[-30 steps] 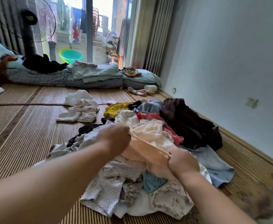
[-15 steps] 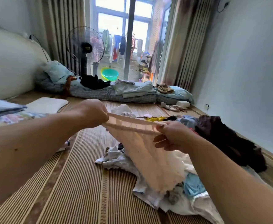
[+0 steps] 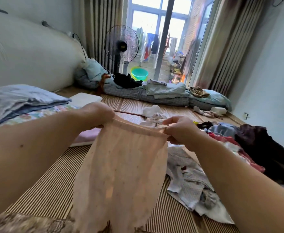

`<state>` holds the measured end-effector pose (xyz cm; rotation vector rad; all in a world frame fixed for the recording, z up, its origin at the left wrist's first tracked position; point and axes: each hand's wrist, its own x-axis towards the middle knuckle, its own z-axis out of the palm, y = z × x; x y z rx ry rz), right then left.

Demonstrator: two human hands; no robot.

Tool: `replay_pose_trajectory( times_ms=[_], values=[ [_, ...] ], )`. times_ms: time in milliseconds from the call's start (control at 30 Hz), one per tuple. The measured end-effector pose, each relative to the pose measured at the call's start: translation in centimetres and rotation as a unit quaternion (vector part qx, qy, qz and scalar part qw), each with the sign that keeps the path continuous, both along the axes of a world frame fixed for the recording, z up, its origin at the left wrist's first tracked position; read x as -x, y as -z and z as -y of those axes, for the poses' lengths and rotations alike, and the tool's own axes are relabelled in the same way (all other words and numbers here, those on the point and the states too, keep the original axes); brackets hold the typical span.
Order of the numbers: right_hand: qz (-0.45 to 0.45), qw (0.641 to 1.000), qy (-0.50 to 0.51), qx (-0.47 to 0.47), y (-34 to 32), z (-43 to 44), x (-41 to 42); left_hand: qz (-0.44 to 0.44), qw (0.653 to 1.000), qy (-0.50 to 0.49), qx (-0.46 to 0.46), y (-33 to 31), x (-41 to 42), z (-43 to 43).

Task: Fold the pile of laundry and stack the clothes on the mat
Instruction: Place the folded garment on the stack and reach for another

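Peach garment (image 3: 121, 165) stretched between both hands, laundry pile (image 3: 238, 148) on striped mat (image 3: 53, 182)

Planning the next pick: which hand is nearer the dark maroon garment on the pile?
Right. The right hand grips the peach garment just left of the dark maroon garment; the left hand holds the waistband's far end, farther away.

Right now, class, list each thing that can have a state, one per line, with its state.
Peach garment: held up, unfolded.
Left hand: shut on waistband.
Right hand: shut on waistband.
Laundry pile: unfolded, heaped.
Grey dotted garment: crumpled on mat.
Fan: upright.
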<state>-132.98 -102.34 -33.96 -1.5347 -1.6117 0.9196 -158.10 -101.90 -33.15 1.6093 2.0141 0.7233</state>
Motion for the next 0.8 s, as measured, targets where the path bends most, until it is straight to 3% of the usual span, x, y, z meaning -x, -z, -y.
replay_pose_trajectory(
  times_ms=[100,200,267,367,433,467,533,600,700,800],
  values=[
    [0.011,0.998,0.016,-0.066,-0.3,-0.4,0.1,0.003,0.998,-0.044,-0.042,0.1,1.4,-0.5],
    [-0.002,0.999,-0.004,-0.052,-0.9,-0.8,0.5,0.022,0.997,0.001,-0.07,0.2,1.5,-0.3],
    [0.003,0.999,-0.008,-0.048,-1.3,-1.0,0.4,0.115,0.987,0.077,-0.085,0.1,1.6,0.2],
    [0.108,0.992,0.005,-0.064,-1.7,-1.4,-0.2,0.276,0.939,0.199,-0.044,-0.4,2.0,1.1],
    [0.103,0.995,0.007,-0.013,-1.5,-1.5,-0.2,0.234,0.946,0.222,-0.028,-0.6,1.6,1.2],
    [0.069,0.997,-0.004,0.025,-1.3,-1.6,0.1,0.171,0.959,0.223,-0.027,-0.5,1.1,1.1],
    [-0.012,0.998,-0.024,0.064,-0.9,-1.6,0.7,-0.053,0.975,0.213,-0.035,-0.5,0.7,0.9],
    [-0.078,0.994,-0.045,0.065,-0.7,-1.7,0.9,-0.239,0.95,0.198,-0.035,-0.3,1.3,0.4],
    [-0.084,0.987,-0.115,0.068,-0.5,-1.6,0.7,-0.259,0.948,0.183,-0.018,0.5,3.8,-0.1],
    [-0.064,0.983,-0.16,0.06,-0.5,-1.3,0.8,-0.152,0.969,0.176,-0.082,1.0,5.4,0.2]
  ],
)
